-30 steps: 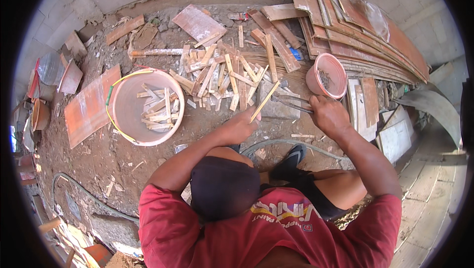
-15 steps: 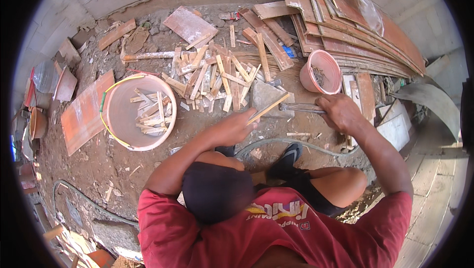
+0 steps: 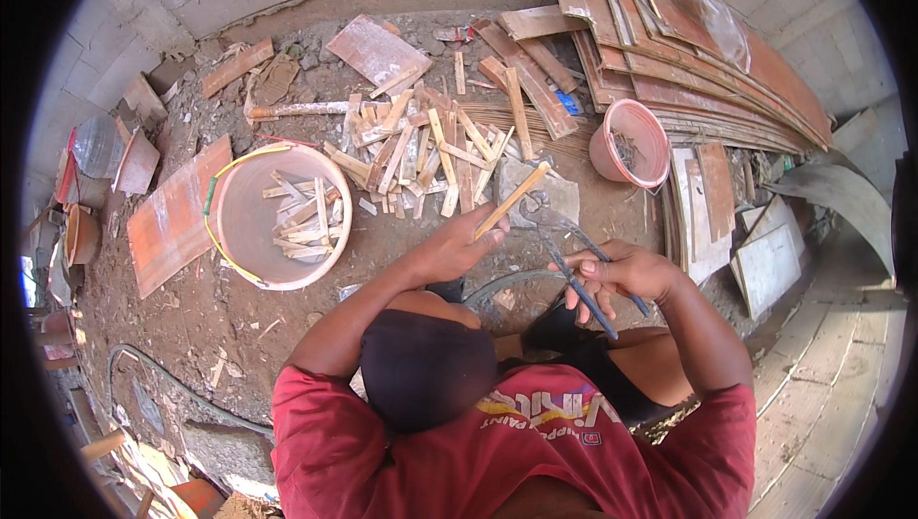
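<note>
My left hand (image 3: 457, 243) is closed round the lower end of a thin wooden strip (image 3: 517, 198), which slants up to the right. In my right hand (image 3: 626, 272) are long-handled pincers (image 3: 579, 293), their dark handles spread apart with my fingers among them. The pincers' head lies by the strip's upper part; whether the two touch I cannot tell. Behind them sits a flat grey stone block (image 3: 564, 196). A heap of short wooden strips (image 3: 421, 151) lies beyond my left hand. To the left stands a large bucket (image 3: 234, 222) with several cut strips inside.
A small pink bucket (image 3: 598, 151) with thin bits in it stands at the right. Behind it are stacked boards (image 3: 708, 88). A hammer (image 3: 296, 110) lies beside the heap. An orange board (image 3: 172, 222) rests left of the large bucket, and a hose (image 3: 182, 390) crosses the ground.
My right hand has come nearer to me, and the pincers have swung from nearly level to slanting, their handles now spread wide. The strip in my left hand points up more steeply.
</note>
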Demonstrator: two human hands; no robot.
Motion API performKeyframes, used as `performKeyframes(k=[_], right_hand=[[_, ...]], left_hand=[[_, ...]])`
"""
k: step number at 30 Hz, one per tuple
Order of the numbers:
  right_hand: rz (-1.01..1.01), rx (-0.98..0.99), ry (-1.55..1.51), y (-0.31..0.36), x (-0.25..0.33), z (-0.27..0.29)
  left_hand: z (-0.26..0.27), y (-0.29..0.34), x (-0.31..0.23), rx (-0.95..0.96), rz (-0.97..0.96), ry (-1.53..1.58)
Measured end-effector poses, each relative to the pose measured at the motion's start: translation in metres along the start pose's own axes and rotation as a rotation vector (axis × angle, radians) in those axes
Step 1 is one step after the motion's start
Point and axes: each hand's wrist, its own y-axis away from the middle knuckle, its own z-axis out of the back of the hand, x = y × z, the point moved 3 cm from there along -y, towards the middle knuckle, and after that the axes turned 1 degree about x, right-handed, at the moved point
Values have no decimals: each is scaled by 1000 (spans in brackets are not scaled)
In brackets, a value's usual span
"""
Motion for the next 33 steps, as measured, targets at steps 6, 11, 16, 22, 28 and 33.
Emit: performKeyframes(k=[6, 11, 16, 22, 28, 33], right_hand=[[33, -17, 18, 4, 0, 1], [-27, -47, -77, 2, -5, -6], [-75, -217, -72, -4, -2, -20], [122, -409, -42, -50, -21, -34], [221, -486, -195, -102, -40, -44], [216, -417, -156, -105, -33, -41]], left_hand=[[-1, -1, -1, -31, -12, -34], [1, -1, -2, -16, 64, -101], [1, -3, -3, -112, -55, -93], [0, -10, -7, -275, -48, -26], [-1, -8, 7, -358, 45, 103], [-3, -9, 15, -336, 232, 272]])
